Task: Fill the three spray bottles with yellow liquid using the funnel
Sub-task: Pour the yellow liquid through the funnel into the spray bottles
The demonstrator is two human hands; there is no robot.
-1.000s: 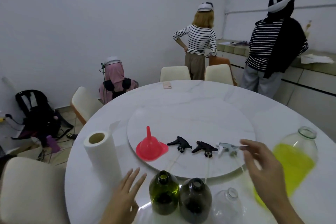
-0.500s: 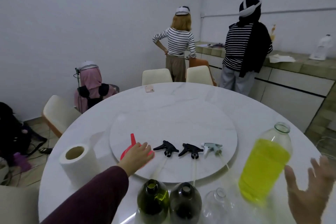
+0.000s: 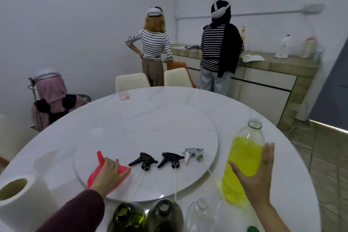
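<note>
A red funnel [image 3: 99, 165] lies tilted on the round turntable [image 3: 150, 128]; my left hand [image 3: 109, 175] grips its cone. A clear bottle of yellow liquid [image 3: 244, 158] stands uncapped at the right, and my right hand [image 3: 258, 177] reaches around its near side with fingers spread, at or just off the plastic. Three open bottles stand at the near edge: a green one [image 3: 130, 218], a dark one [image 3: 165, 216] and a clear one [image 3: 201, 214]. Two black spray heads [image 3: 145, 161] [image 3: 172, 159] and a grey one [image 3: 193, 153] lie in a row on the turntable.
A paper towel roll [image 3: 20, 199] stands at the near left. A pink phone [image 3: 124, 96] lies at the table's far side, and a green cap [image 3: 253, 229] sits by my right forearm. Chairs ring the table; two people stand at a counter behind, another sits at the left.
My left hand has closed on the funnel and tilted it. My right hand has swung in from the far right to the yellow bottle. The view has shifted left.
</note>
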